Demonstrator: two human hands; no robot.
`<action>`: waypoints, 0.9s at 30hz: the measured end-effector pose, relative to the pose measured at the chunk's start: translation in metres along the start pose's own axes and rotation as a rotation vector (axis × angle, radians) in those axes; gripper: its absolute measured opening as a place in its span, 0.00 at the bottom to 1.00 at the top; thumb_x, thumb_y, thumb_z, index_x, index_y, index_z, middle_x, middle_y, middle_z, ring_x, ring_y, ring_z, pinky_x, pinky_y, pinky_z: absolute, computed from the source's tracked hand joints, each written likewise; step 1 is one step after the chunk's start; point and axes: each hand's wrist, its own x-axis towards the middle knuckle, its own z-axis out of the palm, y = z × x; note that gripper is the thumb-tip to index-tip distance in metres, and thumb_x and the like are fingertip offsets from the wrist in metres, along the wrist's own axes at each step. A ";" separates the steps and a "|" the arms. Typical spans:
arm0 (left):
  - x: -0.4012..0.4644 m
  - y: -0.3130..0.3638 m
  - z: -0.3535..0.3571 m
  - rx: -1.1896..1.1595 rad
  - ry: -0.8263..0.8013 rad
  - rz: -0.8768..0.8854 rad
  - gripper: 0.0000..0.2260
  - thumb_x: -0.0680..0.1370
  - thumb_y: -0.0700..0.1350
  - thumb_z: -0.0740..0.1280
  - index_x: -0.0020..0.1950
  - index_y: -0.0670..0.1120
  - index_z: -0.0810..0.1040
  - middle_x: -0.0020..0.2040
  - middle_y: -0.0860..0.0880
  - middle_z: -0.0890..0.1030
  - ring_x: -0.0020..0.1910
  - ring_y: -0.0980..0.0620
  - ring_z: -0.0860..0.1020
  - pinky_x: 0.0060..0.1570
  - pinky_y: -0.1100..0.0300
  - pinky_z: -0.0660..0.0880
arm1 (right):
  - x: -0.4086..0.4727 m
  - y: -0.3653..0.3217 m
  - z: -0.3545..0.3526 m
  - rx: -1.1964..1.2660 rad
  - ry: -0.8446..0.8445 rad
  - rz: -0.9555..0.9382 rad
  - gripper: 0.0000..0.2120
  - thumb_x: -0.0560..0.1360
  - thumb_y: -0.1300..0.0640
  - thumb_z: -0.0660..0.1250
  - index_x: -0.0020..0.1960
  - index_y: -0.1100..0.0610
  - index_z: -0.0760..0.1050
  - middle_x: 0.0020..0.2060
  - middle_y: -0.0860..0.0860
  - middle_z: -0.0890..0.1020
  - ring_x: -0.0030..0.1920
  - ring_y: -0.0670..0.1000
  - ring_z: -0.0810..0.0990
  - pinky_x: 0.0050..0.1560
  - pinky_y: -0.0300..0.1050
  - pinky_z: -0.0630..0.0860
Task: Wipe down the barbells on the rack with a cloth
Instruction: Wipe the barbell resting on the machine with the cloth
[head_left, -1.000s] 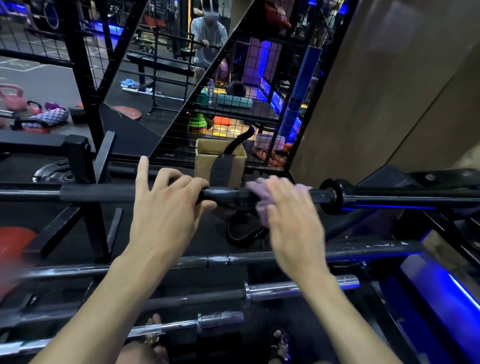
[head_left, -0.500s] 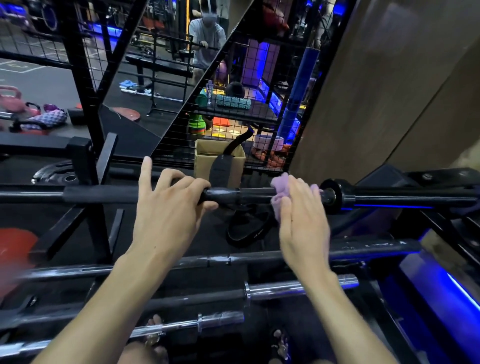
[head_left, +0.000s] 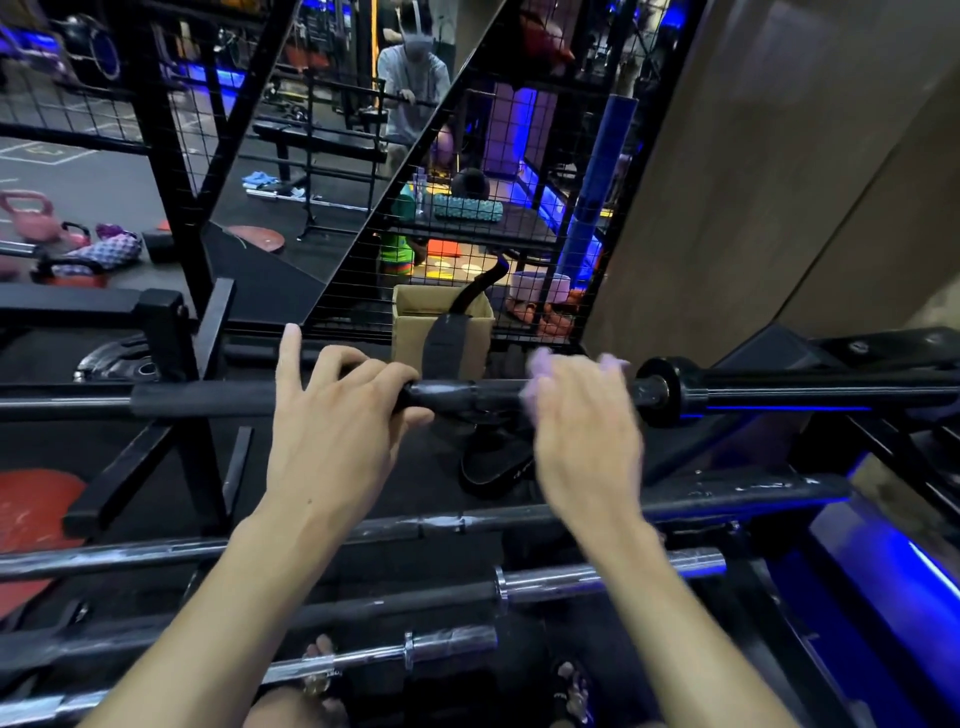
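Nearest the viewer, three lower barbells (head_left: 597, 577) lie across the rack's (head_left: 171, 358) tiers, chalk-streaked and by appearance not yet wiped. Above them, the top barbell (head_left: 467, 395) spans the frame at hand height. The left hand (head_left: 337, 431) wraps it just left of centre, three fingers curled over the shaft and the index finger pointing free, evidently to steady the bar. The right hand (head_left: 587, 441) is draped over the shaft beside the collar (head_left: 660, 389), fingers curled down over a pale lilac cloth (head_left: 540, 364) (motion-blurred, so how firmly the cloth is pinched cannot be told); cloth edges show above the knuckles and left of the fingers. A black strap (head_left: 449, 343) hangs over a cardboard box (head_left: 410, 322) just behind the bar, before the mesh panel (head_left: 467, 249).

Risks, as judged: the loosely bunched cloth could slip off and drop between the tiers; a stroke run hard to the right could jam the fingers against the collar; with only a partial left grip, the bar could roll on its supports; the strap could snag the cloth.
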 end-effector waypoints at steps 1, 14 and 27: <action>0.000 0.000 0.000 0.004 -0.002 0.001 0.14 0.75 0.56 0.71 0.55 0.49 0.84 0.45 0.53 0.85 0.54 0.42 0.78 0.76 0.32 0.52 | -0.001 -0.016 0.007 0.049 -0.029 -0.052 0.15 0.85 0.58 0.53 0.47 0.52 0.76 0.43 0.47 0.77 0.48 0.54 0.75 0.75 0.58 0.62; 0.001 0.003 -0.004 -0.033 0.009 0.001 0.12 0.71 0.54 0.78 0.51 0.51 0.85 0.43 0.54 0.85 0.51 0.42 0.79 0.75 0.32 0.55 | 0.007 -0.020 0.009 -0.025 -0.075 -0.054 0.16 0.85 0.52 0.53 0.45 0.51 0.76 0.40 0.48 0.79 0.45 0.54 0.76 0.74 0.61 0.64; 0.004 0.009 -0.010 0.024 0.007 0.042 0.16 0.73 0.54 0.76 0.58 0.49 0.84 0.51 0.52 0.86 0.62 0.39 0.76 0.76 0.32 0.51 | -0.010 0.033 -0.019 0.086 -0.118 0.023 0.12 0.86 0.55 0.53 0.54 0.55 0.74 0.53 0.46 0.78 0.57 0.52 0.76 0.76 0.54 0.61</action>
